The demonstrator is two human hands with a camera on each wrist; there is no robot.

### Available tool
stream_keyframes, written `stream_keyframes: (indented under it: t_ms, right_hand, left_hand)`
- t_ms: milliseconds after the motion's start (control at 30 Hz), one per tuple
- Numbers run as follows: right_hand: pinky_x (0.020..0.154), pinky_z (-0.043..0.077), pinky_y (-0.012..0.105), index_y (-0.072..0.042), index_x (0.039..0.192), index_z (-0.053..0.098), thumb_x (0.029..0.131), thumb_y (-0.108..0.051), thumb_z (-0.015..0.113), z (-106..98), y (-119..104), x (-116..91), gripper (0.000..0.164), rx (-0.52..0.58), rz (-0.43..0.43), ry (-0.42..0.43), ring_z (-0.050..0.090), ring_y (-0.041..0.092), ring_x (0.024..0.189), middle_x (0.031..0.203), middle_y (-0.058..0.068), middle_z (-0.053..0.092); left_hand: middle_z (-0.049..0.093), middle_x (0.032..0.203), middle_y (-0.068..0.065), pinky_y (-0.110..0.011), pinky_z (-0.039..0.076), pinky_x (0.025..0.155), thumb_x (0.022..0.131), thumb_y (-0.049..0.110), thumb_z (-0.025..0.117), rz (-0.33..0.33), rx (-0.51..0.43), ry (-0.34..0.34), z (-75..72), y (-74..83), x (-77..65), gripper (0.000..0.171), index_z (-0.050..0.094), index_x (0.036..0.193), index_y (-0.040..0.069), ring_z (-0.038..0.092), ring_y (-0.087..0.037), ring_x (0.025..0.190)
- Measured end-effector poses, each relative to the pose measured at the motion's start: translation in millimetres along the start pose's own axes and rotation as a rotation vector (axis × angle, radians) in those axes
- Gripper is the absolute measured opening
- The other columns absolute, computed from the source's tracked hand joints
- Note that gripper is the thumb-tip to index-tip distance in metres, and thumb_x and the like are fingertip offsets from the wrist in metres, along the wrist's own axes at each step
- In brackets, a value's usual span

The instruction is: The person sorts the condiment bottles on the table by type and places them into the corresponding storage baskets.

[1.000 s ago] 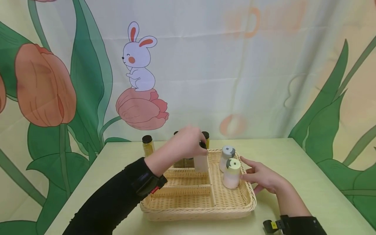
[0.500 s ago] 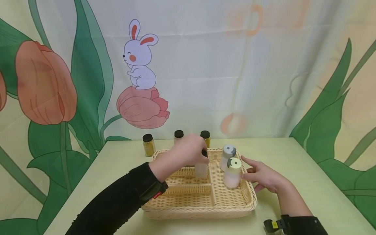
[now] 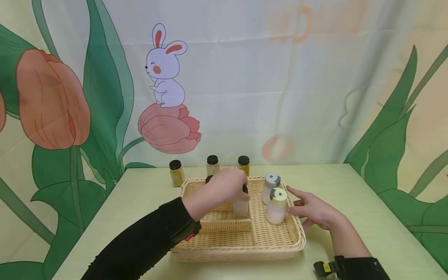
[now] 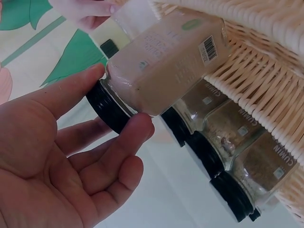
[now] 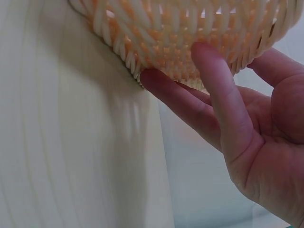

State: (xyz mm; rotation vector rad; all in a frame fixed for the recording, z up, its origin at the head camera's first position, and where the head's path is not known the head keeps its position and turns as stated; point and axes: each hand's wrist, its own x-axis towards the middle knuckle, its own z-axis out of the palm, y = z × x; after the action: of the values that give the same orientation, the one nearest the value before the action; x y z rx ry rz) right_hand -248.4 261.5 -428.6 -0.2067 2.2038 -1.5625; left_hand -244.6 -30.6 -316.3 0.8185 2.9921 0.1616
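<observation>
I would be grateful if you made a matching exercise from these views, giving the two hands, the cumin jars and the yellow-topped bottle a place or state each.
Column one
1. left hand
2. right hand
3. cumin jars
4. yellow-topped bottle

Column two
A. fingers against the outer side of the basket
B. standing in the right-hand compartment
C. pinching a jar by its black lid
D. side by side in a row

Pairs: 1-C, 2-A, 3-D, 4-B

Black-lidded jar (image 4: 166, 61), brownish contents, near upright, pinched in your left hand (image 4: 52, 166); pale wicker basket (image 3: 238, 254), divided, touching your right hand (image 3: 313, 210).
</observation>
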Motion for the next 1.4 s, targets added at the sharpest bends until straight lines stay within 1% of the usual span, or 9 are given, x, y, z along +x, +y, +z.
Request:
stream_keyframes:
  t_ms: [67,200,467,633,767,967,1167,1400]
  right_hand:
    - [0.062,0.061,0.051,-0.015,0.165,0.015,0.093,-0.017,0.075,0,0,0,0.093,0.000,-0.001,-0.001,0.070,0.031,0.095,0.141,0.037,0.046]
    - [0.062,0.061,0.051,-0.015,0.165,0.015,0.093,-0.016,0.074,1,0,1,0.093,-0.001,-0.003,-0.004,0.070,0.031,0.095,0.140,0.037,0.046]
    - [0.062,0.061,0.050,-0.015,0.165,0.015,0.093,-0.016,0.074,2,-1,0,0.093,-0.005,0.000,-0.002,0.070,0.031,0.093,0.138,0.035,0.048]
    - [0.062,0.061,0.050,-0.015,0.165,0.016,0.093,-0.017,0.075,1,0,1,0.093,-0.006,0.001,-0.002,0.070,0.031,0.093,0.139,0.035,0.048]
    - [0.062,0.061,0.051,-0.015,0.165,0.015,0.094,-0.017,0.075,1,0,1,0.093,-0.010,-0.003,-0.006,0.069,0.031,0.095,0.141,0.036,0.046]
    - [0.062,0.061,0.050,-0.016,0.165,0.015,0.094,-0.017,0.074,1,0,2,0.093,-0.012,-0.008,-0.005,0.069,0.031,0.095,0.140,0.036,0.047]
    - [0.062,0.061,0.050,-0.015,0.165,0.016,0.094,-0.017,0.075,1,0,1,0.093,-0.013,-0.008,-0.001,0.069,0.031,0.096,0.140,0.035,0.048]
    - [0.062,0.061,0.050,-0.015,0.165,0.015,0.094,-0.018,0.074,0,1,1,0.093,-0.009,-0.008,-0.002,0.069,0.031,0.098,0.141,0.037,0.046]
  left_hand:
    - [0.037,0.058,0.006,-0.024,0.028,0.045,0.084,0.033,0.083,-0.014,-0.012,-0.012,2.4,0.2,-0.7,0.040,0.055,0.061,0.017,0.038,-0.009,0.053]
    - [0.040,0.058,0.006,-0.024,0.030,0.045,0.085,0.033,0.083,-0.037,-0.025,-0.033,6.8,-0.2,-1.0,0.039,0.057,0.062,0.016,0.041,-0.010,0.054]
    - [0.049,0.062,0.005,-0.025,0.034,0.047,0.085,0.034,0.084,-0.032,-0.004,-0.025,14.0,-0.6,0.0,0.033,0.062,0.066,0.017,0.047,-0.010,0.058]
    - [0.048,0.062,0.005,-0.025,0.034,0.047,0.085,0.034,0.083,-0.037,-0.009,-0.031,18.1,-0.3,-0.6,0.035,0.061,0.065,0.017,0.045,-0.010,0.057]
    - [0.043,0.060,0.005,-0.026,0.031,0.047,0.085,0.033,0.083,-0.033,0.001,-0.025,21.6,-1.4,0.3,0.037,0.057,0.064,0.017,0.041,-0.010,0.054]
    - [0.043,0.061,0.005,-0.025,0.030,0.046,0.085,0.033,0.082,-0.019,0.025,-0.009,25.4,-3.3,0.9,0.037,0.056,0.065,0.017,0.040,-0.010,0.053]
    - [0.046,0.062,0.005,-0.025,0.032,0.046,0.085,0.036,0.082,-0.024,0.020,-0.015,29.4,-3.6,2.4,0.033,0.061,0.068,0.017,0.043,-0.010,0.054]
    - [0.055,0.067,0.005,-0.025,0.039,0.049,0.084,0.040,0.083,-0.034,0.025,-0.016,32.7,-4.2,5.0,0.031,0.065,0.072,0.018,0.050,-0.011,0.059]
